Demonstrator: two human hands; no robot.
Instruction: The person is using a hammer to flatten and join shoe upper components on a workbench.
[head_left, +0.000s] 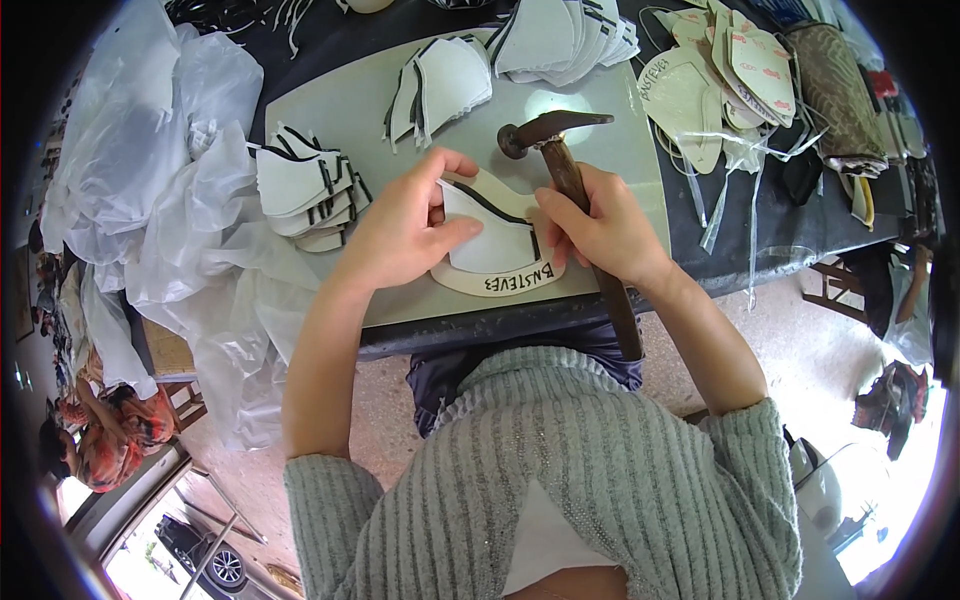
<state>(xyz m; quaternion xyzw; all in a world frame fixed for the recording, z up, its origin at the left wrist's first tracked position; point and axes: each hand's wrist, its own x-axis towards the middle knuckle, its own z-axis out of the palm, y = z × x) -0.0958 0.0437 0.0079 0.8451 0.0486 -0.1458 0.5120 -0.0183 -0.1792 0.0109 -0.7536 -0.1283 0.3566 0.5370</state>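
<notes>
Ribbed sweater (540,430) faces the worktop (350,105), where the half-open left hand (405,230) touches a white piece (492,246) bordered by a beige frame (500,283). The right hand (612,228) curls round a hammer (563,170); a slackening grip might let it knock the piece askew.

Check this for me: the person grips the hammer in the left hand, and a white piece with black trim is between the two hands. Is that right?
Not quite: the hammer is in the right hand, not the left hand, as the head view shows. The white piece with black trim is indeed between the two hands.
</notes>
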